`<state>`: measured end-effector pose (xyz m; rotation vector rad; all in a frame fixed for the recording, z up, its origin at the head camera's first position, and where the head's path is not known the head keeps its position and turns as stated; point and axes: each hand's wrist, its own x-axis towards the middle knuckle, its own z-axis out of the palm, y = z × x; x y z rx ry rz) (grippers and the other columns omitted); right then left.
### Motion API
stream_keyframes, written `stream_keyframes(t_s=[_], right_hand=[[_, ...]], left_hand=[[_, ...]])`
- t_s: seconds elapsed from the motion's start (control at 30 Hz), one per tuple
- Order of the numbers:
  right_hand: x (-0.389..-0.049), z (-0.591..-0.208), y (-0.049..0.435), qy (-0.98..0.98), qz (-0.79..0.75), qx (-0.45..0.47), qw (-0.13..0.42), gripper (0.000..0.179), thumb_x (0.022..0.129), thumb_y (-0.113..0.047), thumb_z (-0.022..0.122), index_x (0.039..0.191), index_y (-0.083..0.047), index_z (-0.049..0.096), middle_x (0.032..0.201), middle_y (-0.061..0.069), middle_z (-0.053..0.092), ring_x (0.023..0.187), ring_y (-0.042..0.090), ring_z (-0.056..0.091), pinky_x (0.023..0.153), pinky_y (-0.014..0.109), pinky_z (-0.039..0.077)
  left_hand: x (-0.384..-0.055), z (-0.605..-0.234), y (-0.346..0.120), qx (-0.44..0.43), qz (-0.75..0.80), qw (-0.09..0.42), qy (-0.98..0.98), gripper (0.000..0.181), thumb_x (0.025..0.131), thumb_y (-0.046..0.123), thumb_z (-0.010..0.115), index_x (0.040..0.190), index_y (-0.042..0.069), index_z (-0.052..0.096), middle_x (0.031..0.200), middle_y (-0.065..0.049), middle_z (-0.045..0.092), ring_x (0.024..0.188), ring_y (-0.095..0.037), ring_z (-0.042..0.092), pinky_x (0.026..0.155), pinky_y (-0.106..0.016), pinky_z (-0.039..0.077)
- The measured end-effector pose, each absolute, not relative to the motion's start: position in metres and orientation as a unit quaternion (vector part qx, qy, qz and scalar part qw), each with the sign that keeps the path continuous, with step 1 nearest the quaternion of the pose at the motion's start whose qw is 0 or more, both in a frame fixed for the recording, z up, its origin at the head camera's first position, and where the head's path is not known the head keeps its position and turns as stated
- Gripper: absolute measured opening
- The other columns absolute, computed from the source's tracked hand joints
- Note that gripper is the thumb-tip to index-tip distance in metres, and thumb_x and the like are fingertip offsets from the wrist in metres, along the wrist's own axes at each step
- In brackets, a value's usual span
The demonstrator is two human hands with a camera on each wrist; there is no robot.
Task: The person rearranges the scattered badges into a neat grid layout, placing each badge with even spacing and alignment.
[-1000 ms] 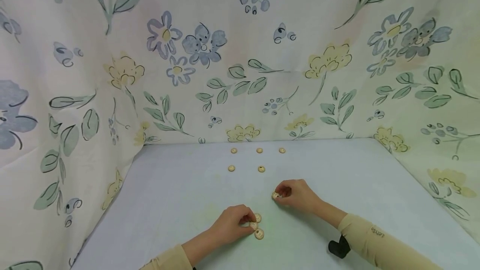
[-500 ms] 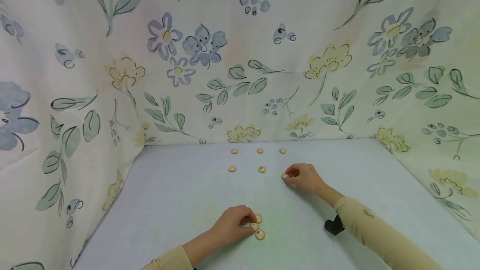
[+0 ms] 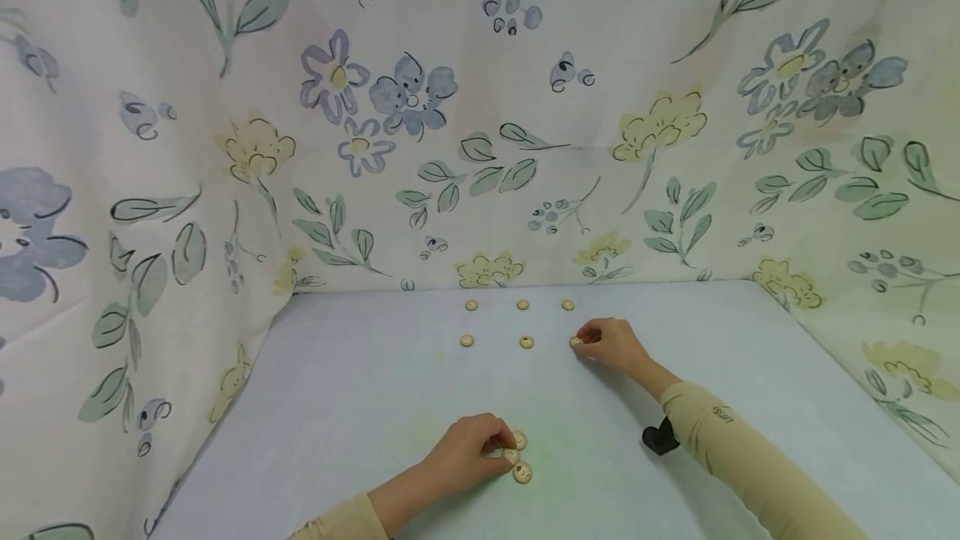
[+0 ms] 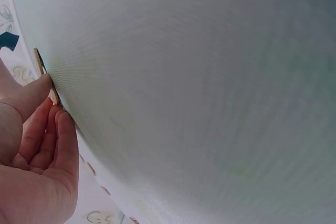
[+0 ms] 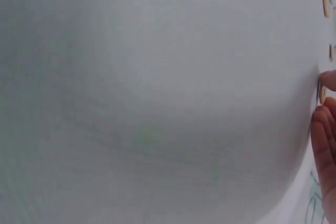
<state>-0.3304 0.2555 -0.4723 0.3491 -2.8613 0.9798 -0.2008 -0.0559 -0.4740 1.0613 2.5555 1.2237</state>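
At the right end of the nearer row, my right hand [image 3: 611, 344] pinches a small round wooden button [image 3: 576, 342] at the table surface. In the right wrist view that hand [image 5: 326, 129] is at the right edge, the button [image 5: 322, 94] between thumb and fingers. Closer to me, my left hand [image 3: 471, 452] pinches another wooden button [image 3: 511, 456] between thumb and fingers. Two more buttons lie right beside it, one button [image 3: 519, 440] behind and one button [image 3: 522, 472] in front. The left wrist view shows the left hand [image 4: 42, 145] with its button partly hidden.
Beyond the hands, a back row of three buttons [image 3: 522, 305] lies on the white table [image 3: 360, 390]. Two buttons [image 3: 467, 341] form the nearer row, left of my right hand. A flowered cloth [image 3: 480, 215] hangs behind and along both sides. A black object [image 3: 660, 438] shows under the right forearm.
My right hand has moved away from me and slightly right, carrying its button to the end of the nearer row. My left hand has stayed on its button.
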Motion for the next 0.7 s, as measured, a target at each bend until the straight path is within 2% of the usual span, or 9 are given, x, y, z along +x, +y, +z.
stream_keyframes(t_s=[0.7], right_hand=[[-0.3295, -0.4802, 0.2569, -0.935, 0.337, 0.098, 0.052, 0.021, 0.085, -0.02, 0.076, 0.096, -0.003, 0.07, 0.08, 0.0, 0.063, 0.075, 0.015, 0.056, 0.067, 0.03, 0.047]], left_hand=[[-0.199, -0.4706, -0.0545, 0.341, 0.406, 0.065, 0.845, 0.014, 0.082, 0.009, 0.078, 0.091, 0.011, 0.068, 0.09, 0.005, 0.064, 0.083, -0.004, 0.059, 0.076, -0.019, 0.051]])
